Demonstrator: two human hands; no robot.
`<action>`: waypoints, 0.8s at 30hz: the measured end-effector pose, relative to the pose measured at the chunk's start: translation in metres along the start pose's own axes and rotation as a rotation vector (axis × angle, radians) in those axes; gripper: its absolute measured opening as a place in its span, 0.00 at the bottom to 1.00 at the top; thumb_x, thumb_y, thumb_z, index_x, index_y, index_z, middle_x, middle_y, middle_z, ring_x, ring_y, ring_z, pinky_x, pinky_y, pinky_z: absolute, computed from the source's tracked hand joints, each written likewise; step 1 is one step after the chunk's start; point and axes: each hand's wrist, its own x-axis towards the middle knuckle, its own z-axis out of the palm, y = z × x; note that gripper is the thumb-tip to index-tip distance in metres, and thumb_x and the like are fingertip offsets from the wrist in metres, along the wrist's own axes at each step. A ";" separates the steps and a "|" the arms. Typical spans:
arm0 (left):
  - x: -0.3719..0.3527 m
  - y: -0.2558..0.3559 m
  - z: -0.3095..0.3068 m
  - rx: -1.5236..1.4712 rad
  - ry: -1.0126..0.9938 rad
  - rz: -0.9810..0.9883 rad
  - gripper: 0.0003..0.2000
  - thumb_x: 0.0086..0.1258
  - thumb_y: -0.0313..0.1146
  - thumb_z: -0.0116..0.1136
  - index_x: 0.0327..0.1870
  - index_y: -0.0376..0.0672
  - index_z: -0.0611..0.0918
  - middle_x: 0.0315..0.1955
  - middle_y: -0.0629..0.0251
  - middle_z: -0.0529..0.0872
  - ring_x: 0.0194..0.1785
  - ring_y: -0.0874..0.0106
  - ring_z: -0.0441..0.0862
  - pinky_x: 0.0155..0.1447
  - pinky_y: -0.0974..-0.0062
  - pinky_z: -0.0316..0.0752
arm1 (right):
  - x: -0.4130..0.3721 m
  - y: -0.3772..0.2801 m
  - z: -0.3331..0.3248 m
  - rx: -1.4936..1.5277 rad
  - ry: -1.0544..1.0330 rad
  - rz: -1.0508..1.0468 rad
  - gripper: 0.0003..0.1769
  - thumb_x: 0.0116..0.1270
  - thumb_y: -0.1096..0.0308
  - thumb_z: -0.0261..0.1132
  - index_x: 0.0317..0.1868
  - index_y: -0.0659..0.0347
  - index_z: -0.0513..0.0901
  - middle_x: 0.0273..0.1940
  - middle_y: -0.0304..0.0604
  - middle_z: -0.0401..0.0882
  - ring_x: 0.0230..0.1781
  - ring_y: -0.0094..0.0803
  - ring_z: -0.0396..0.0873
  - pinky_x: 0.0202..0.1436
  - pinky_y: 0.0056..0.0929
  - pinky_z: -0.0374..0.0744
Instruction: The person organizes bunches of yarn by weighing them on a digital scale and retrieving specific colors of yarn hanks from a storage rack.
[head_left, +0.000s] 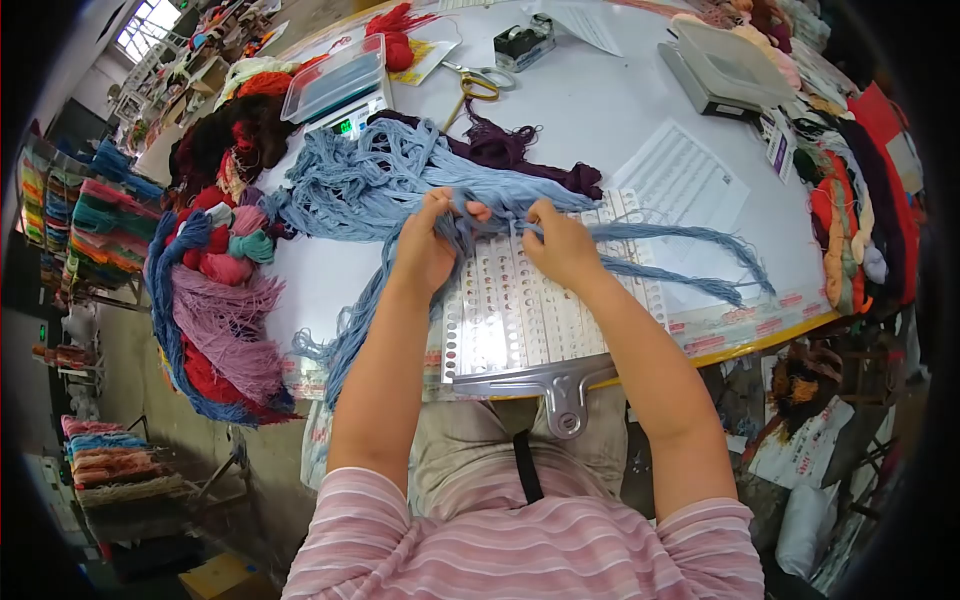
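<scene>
Left hand: my left hand (425, 250) sits over the far-left corner of the punched card (510, 320), its grip closed round a thick bunch of the blue yarn (380, 170), fingers curled in

Right hand: my right hand (565, 245) is just beside the left one, its grip narrow and pinched on a few strands of the same yarn

Blue yarn: the bulk lies spread on the desk (600, 110) far-left of the hands; one tail hangs off the near-left edge, and thinner strands run right across the card and over the printed sheet (680, 180)

Punched card: flat at the near edge of the desk in front of me, rows of holes showing, held by a metal clip (560, 395) at its near end

Around it: dark purple yarn (520, 155) touches the blue on the far side; a scale with a clear tray (340, 90) stands far-left, scissors (478, 80) lie beyond it, and a second scale (720, 65) is far-right

Left edge: a heap of pink, lilac and red yarn (225, 320) hangs over the side of the desk

Progress: I judge this an early stage, since every hole I can make out on the card looks bare and most of the blue yarn is loose and unsorted; only the strands drawn out to the right seem separated

Unclear: whether any strand passes through a hole under my hands I cannot tell
</scene>
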 end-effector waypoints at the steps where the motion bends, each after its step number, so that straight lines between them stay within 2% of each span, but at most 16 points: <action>1: -0.002 -0.004 0.005 -0.079 -0.043 -0.005 0.06 0.70 0.28 0.46 0.45 0.42 0.69 0.43 0.52 0.83 0.42 0.65 0.82 0.48 0.70 0.76 | 0.001 -0.002 -0.004 0.127 -0.093 0.153 0.18 0.54 0.72 0.62 0.46 0.62 0.71 0.28 0.43 0.76 0.30 0.41 0.75 0.39 0.38 0.73; 2: -0.003 -0.006 0.009 -0.158 -0.085 -0.009 0.08 0.68 0.25 0.47 0.46 0.44 0.68 0.46 0.51 0.81 0.43 0.64 0.82 0.48 0.67 0.77 | 0.002 -0.002 -0.012 0.122 -0.092 0.152 0.18 0.54 0.72 0.62 0.46 0.62 0.71 0.28 0.43 0.76 0.30 0.41 0.75 0.39 0.38 0.73; 3: -0.004 -0.007 0.015 -0.093 -0.107 -0.046 0.13 0.65 0.19 0.49 0.47 0.46 0.67 0.52 0.49 0.78 0.38 0.65 0.83 0.42 0.67 0.79 | 0.005 -0.003 -0.021 0.267 -0.156 0.186 0.20 0.55 0.74 0.60 0.50 0.62 0.69 0.29 0.41 0.76 0.29 0.35 0.75 0.37 0.34 0.73; 5: 0.010 -0.021 0.013 0.192 -0.268 -0.015 0.13 0.64 0.18 0.50 0.46 0.44 0.67 0.53 0.49 0.78 0.32 0.68 0.83 0.36 0.73 0.80 | 0.010 0.002 -0.027 0.409 -0.225 0.214 0.23 0.55 0.76 0.59 0.53 0.62 0.66 0.29 0.40 0.75 0.28 0.30 0.74 0.36 0.29 0.73; 6: 0.010 -0.023 0.023 0.322 -0.259 -0.032 0.19 0.61 0.15 0.50 0.52 0.43 0.66 0.53 0.50 0.78 0.27 0.73 0.80 0.30 0.78 0.78 | 0.013 0.004 -0.028 0.466 -0.214 0.154 0.23 0.54 0.77 0.58 0.53 0.62 0.66 0.29 0.40 0.75 0.30 0.28 0.75 0.39 0.27 0.73; 8: 0.015 -0.032 0.032 0.574 -0.255 0.013 0.28 0.58 0.15 0.50 0.61 0.44 0.64 0.47 0.54 0.81 0.25 0.76 0.78 0.26 0.80 0.75 | 0.016 0.004 -0.027 0.657 -0.177 0.110 0.23 0.52 0.80 0.57 0.52 0.63 0.67 0.30 0.41 0.75 0.33 0.24 0.73 0.42 0.23 0.72; 9: 0.015 -0.031 0.035 0.727 -0.271 0.075 0.35 0.55 0.15 0.51 0.67 0.48 0.62 0.36 0.62 0.82 0.23 0.79 0.75 0.23 0.81 0.70 | 0.016 0.004 -0.026 0.653 -0.178 0.106 0.23 0.52 0.80 0.57 0.52 0.63 0.67 0.30 0.41 0.75 0.33 0.24 0.73 0.42 0.23 0.72; 10: 0.015 -0.030 0.038 0.726 -0.272 0.079 0.35 0.55 0.15 0.51 0.67 0.48 0.62 0.36 0.62 0.82 0.23 0.79 0.75 0.23 0.81 0.70 | 0.017 0.005 -0.024 0.677 -0.156 0.104 0.21 0.52 0.80 0.56 0.50 0.64 0.68 0.31 0.42 0.75 0.34 0.25 0.74 0.42 0.23 0.73; 12: 0.009 -0.027 0.046 0.944 -0.174 0.038 0.36 0.55 0.16 0.52 0.68 0.50 0.62 0.27 0.69 0.79 0.22 0.81 0.73 0.22 0.82 0.67 | 0.017 0.010 -0.017 0.699 -0.135 0.105 0.20 0.52 0.81 0.56 0.48 0.64 0.70 0.32 0.42 0.76 0.34 0.26 0.74 0.43 0.23 0.73; 14: 0.016 -0.037 0.039 0.864 -0.128 0.044 0.35 0.55 0.17 0.54 0.68 0.49 0.64 0.25 0.70 0.78 0.22 0.83 0.71 0.22 0.83 0.66 | 0.018 0.017 -0.012 0.530 -0.094 0.137 0.16 0.51 0.79 0.59 0.43 0.64 0.75 0.38 0.45 0.77 0.36 0.32 0.77 0.44 0.27 0.75; 16: 0.021 -0.040 0.033 0.557 -0.190 0.113 0.33 0.54 0.19 0.56 0.66 0.48 0.68 0.24 0.70 0.78 0.21 0.83 0.70 0.22 0.84 0.65 | 0.011 0.010 -0.005 0.232 -0.089 0.026 0.15 0.51 0.76 0.63 0.42 0.61 0.79 0.43 0.45 0.78 0.40 0.39 0.79 0.46 0.33 0.76; 17: 0.022 -0.042 0.030 0.558 -0.196 0.108 0.33 0.54 0.19 0.56 0.66 0.48 0.68 0.24 0.70 0.78 0.21 0.83 0.70 0.22 0.84 0.65 | 0.011 0.010 -0.003 0.186 -0.142 0.086 0.16 0.50 0.72 0.67 0.43 0.56 0.81 0.46 0.42 0.78 0.42 0.44 0.78 0.46 0.37 0.76; 19: 0.010 -0.029 0.038 0.670 -0.226 0.062 0.29 0.56 0.20 0.58 0.63 0.42 0.71 0.29 0.72 0.78 0.29 0.83 0.73 0.34 0.85 0.70 | 0.012 0.004 0.001 0.085 -0.137 0.105 0.15 0.50 0.71 0.67 0.42 0.56 0.81 0.45 0.42 0.78 0.42 0.44 0.78 0.44 0.38 0.76; 20: 0.008 -0.026 0.036 0.669 -0.227 0.053 0.29 0.56 0.20 0.58 0.63 0.42 0.71 0.29 0.72 0.78 0.29 0.83 0.73 0.34 0.85 0.70 | 0.012 0.003 0.002 -0.016 -0.133 0.116 0.15 0.49 0.69 0.68 0.40 0.56 0.81 0.43 0.41 0.79 0.41 0.45 0.78 0.42 0.39 0.76; 22: 0.006 -0.013 0.029 0.914 -0.228 0.160 0.28 0.57 0.22 0.60 0.62 0.43 0.72 0.28 0.74 0.77 0.29 0.84 0.72 0.35 0.86 0.69 | 0.012 0.007 0.000 0.033 -0.120 0.163 0.14 0.49 0.69 0.68 0.39 0.56 0.81 0.41 0.42 0.79 0.40 0.45 0.78 0.41 0.39 0.75; 24: -0.007 0.018 0.020 0.947 -0.082 0.074 0.24 0.58 0.27 0.62 0.58 0.43 0.75 0.25 0.75 0.75 0.26 0.83 0.70 0.31 0.85 0.68 | 0.012 0.013 0.001 0.060 -0.085 0.188 0.10 0.49 0.68 0.67 0.33 0.58 0.78 0.34 0.44 0.80 0.38 0.45 0.78 0.38 0.40 0.74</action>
